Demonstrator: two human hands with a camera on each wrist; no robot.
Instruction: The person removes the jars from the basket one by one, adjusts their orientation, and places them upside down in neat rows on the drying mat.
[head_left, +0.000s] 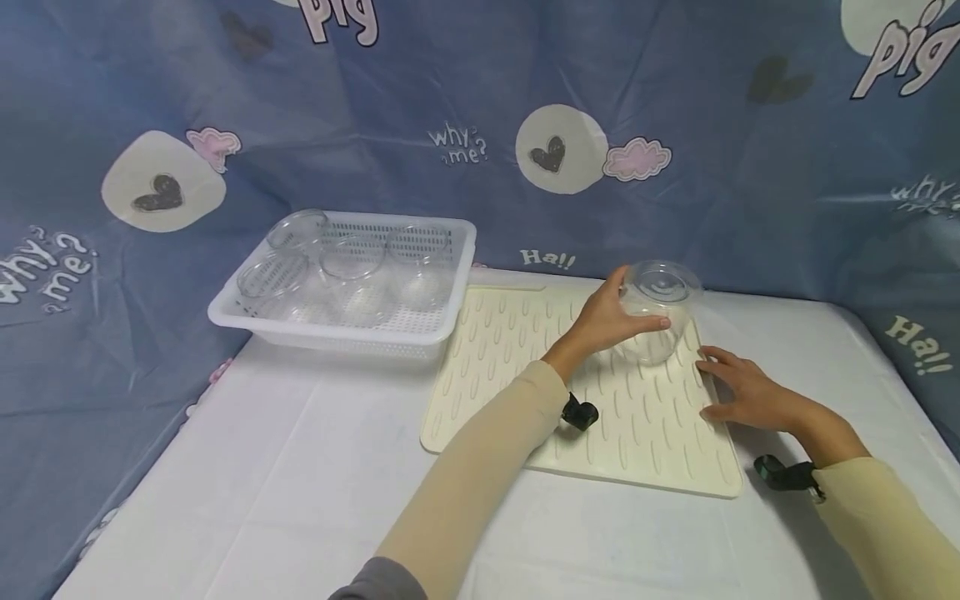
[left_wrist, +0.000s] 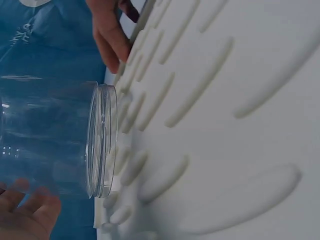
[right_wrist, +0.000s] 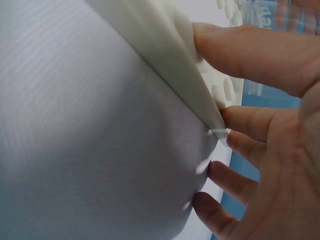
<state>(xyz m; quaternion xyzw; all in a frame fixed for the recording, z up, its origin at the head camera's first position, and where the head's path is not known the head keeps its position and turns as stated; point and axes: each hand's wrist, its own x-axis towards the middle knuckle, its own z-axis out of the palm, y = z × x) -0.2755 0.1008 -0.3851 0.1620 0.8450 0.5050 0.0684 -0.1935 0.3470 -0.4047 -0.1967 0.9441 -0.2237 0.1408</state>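
Observation:
My left hand (head_left: pixel 598 321) grips a clear plastic jar (head_left: pixel 660 329) near the back right of a cream ridged mat (head_left: pixel 622 425). The jar is upside down, its base facing up. In the left wrist view the jar's threaded rim (left_wrist: pixel 104 140) is right at the mat's ridges, with my left fingers (left_wrist: pixel 37 212) along its side. My right hand (head_left: pixel 750 397) rests at the mat's right edge, fingers spread. The right wrist view shows the thumb (right_wrist: pixel 250 52) on the mat's top edge and the other fingertips along its side and the white cloth.
A white perforated basket (head_left: pixel 337 333) stands at the back left, overlapping the mat's left corner in the head view. Several clear jars (head_left: pixel 352 283) are in it. White cloth (head_left: pixel 337 483) covers the table, and a blue printed curtain (head_left: pixel 420 100) hangs behind.

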